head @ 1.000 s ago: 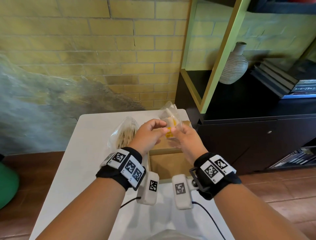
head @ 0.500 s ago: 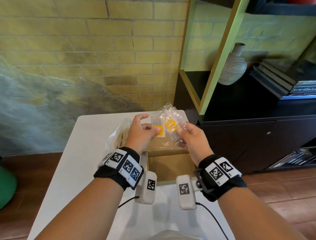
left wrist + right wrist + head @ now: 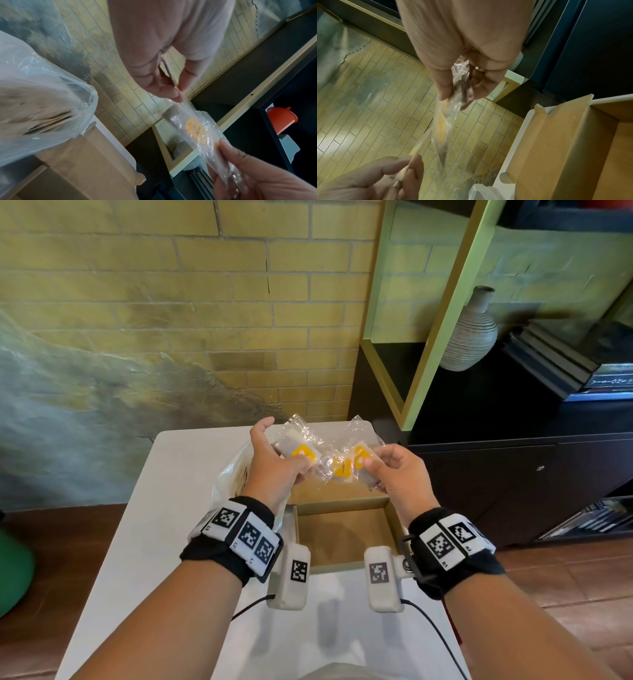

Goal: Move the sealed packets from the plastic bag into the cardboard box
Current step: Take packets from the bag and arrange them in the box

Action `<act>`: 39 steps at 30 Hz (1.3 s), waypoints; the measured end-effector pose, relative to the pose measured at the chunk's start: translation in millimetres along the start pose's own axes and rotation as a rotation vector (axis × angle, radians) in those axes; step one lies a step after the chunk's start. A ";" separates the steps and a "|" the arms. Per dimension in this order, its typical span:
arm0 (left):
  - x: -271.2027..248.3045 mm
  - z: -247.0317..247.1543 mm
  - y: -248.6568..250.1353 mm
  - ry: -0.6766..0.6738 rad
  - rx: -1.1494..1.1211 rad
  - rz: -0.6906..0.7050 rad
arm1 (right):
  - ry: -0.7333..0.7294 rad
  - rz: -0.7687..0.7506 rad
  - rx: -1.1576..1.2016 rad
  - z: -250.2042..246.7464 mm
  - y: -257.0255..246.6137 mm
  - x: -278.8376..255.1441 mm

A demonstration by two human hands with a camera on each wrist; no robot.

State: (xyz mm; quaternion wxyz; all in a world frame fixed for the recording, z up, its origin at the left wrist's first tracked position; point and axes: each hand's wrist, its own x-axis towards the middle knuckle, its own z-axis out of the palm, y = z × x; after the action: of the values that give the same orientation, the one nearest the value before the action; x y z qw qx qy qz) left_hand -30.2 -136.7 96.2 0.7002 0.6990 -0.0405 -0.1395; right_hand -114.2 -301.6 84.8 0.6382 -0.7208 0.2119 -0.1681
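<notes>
Both hands are raised above the open cardboard box (image 3: 342,530), each pinching clear sealed packets with yellow labels. My left hand (image 3: 291,463) holds one packet (image 3: 301,454) between thumb and fingers. My right hand (image 3: 373,463) pinches another packet (image 3: 359,457), and a third packet (image 3: 342,471) hangs between the hands. The left wrist view shows the left fingers (image 3: 171,93) on a thin packet edge and the right hand's packet (image 3: 195,128). In the right wrist view the right hand (image 3: 458,94) grips crinkled packets (image 3: 441,127). The plastic bag (image 3: 233,474) stands left of the box.
The white table (image 3: 164,508) carries the box and the bag. A dark cabinet (image 3: 513,474) with a green-framed shelf, a ribbed vase (image 3: 469,337) and stacked books stands right of the table. A brick wall is behind. A green object (image 3: 13,570) sits on the floor at the left.
The hands have drawn apart and risen slightly. The bundle of packets has been split, with one packet now in the left hand and the others in the right.
</notes>
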 end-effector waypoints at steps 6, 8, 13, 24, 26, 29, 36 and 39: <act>-2.5 10.5 -1.4 -0.095 0.019 0.008 | 0.034 0.006 0.015 1.3 1.0 1.3; -3.8 14.3 -6.7 -0.071 0.020 0.025 | 0.043 0.020 0.066 3.6 -0.9 0.2; -6.7 20.5 -18.4 0.035 0.106 0.059 | 0.058 0.040 0.168 5.5 -4.5 -0.1; -12.0 26.4 -13.2 -0.173 0.596 0.138 | 0.002 -0.048 0.103 6.7 -15.7 0.1; -9.9 25.9 -14.7 -0.243 0.683 0.158 | -0.020 -0.054 0.097 7.7 -16.7 0.1; -7.3 24.2 -17.7 -0.348 0.596 0.119 | -0.020 -0.061 0.097 8.6 -16.1 0.5; -5.8 19.3 -20.3 -0.232 0.344 0.053 | 0.080 0.121 0.251 7.5 -6.1 2.5; -5.8 23.6 -22.9 -0.198 0.175 -0.074 | -0.020 0.168 0.269 18.0 -2.1 -5.8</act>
State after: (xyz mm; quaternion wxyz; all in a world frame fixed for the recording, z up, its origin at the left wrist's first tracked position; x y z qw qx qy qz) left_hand -44.8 -157.7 74.7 0.6235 0.7413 -0.0957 -0.2293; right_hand -109.7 -283.1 84.8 0.7428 -0.6102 0.2407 -0.1340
